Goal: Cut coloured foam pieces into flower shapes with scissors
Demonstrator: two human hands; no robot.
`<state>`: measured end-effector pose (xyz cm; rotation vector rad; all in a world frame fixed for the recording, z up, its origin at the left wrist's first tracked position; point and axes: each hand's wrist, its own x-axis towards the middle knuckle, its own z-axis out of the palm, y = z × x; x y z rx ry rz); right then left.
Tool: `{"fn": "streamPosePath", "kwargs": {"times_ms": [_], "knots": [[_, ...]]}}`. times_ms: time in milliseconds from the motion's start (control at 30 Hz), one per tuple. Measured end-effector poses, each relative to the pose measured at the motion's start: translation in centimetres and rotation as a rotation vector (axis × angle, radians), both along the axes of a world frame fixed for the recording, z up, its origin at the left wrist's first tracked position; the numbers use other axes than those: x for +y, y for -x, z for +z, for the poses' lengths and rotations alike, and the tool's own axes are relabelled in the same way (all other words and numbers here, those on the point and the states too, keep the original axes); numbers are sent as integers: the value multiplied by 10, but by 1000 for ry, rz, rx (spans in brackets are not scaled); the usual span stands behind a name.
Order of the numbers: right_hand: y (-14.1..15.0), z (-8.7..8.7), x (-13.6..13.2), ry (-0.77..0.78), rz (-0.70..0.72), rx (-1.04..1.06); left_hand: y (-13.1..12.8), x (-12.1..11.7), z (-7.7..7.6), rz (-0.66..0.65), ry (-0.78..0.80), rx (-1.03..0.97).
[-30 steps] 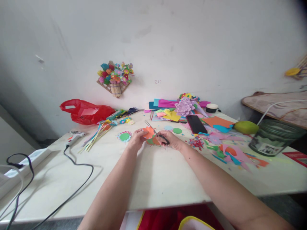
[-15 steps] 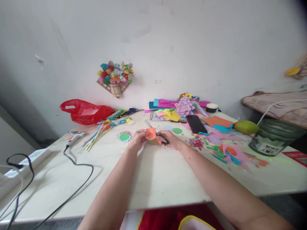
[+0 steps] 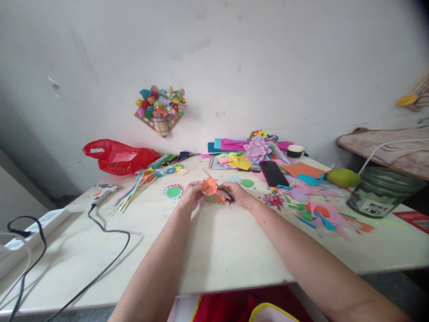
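Note:
My left hand [image 3: 192, 195] pinches an orange scallop-edged foam piece [image 3: 210, 186] by its left side. Black-handled scissors [image 3: 226, 192] are gripped in my right hand [image 3: 237, 195], their blades pointing up and left along the orange piece's right edge. Whether the blades touch it I cannot tell. Below the held piece, partly hidden by it, orange and green scraps [image 3: 215, 199] lie on the table. To the left of my left hand rests a layered disc [image 3: 173, 192] with a green centre and a scalloped rim. A green circle [image 3: 247, 183] lies just beyond my right hand.
At the left are a glue gun [image 3: 106, 194] with its cord, a power strip [image 3: 40, 226], thin sticks [image 3: 134, 197] and a red plastic bag [image 3: 122, 156]. Foam sheets [image 3: 231, 145], a phone [image 3: 274, 174], foam scraps [image 3: 326, 214] and a green glass jar [image 3: 384, 192] occupy the right side.
The orange piece has shifted slightly right and turned between my left fingers. The scissors remain in my right hand, their handles a little changed in angle. The view has moved slightly.

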<state>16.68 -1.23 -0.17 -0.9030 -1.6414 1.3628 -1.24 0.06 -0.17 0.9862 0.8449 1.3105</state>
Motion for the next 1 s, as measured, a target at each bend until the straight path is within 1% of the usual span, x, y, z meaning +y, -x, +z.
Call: {"fn": "streamPosePath", "kwargs": {"times_ms": [133, 300, 400, 467, 567, 667, 733, 833, 1000], "knots": [[0, 0, 1, 43, -28, 38, 0, 0, 1, 21, -20, 31], [-4, 1, 3, 23, -93, 37, 1, 2, -1, 22, -49, 90], [-6, 1, 5, 14, -143, 92, 1, 1, -1, 11, -60, 116], [-6, 1, 7, 13, -169, 134, 1, 0, -1, -22, -65, 144], [-5, 1, 6, 5, -179, 172, -1, -2, -1, -104, -60, 197], [-4, 3, 5, 6, -175, 175, -2, -3, -1, -172, -55, 261], [-4, 3, 4, 18, -181, 158, -2, -3, -2, -185, -60, 286], [-2, 3, 4, 42, -183, 141, -2, -3, -2, -166, -59, 264], [4, 1, 2, 70, -177, 164, -2, -2, -2, -92, -47, 181]]}}
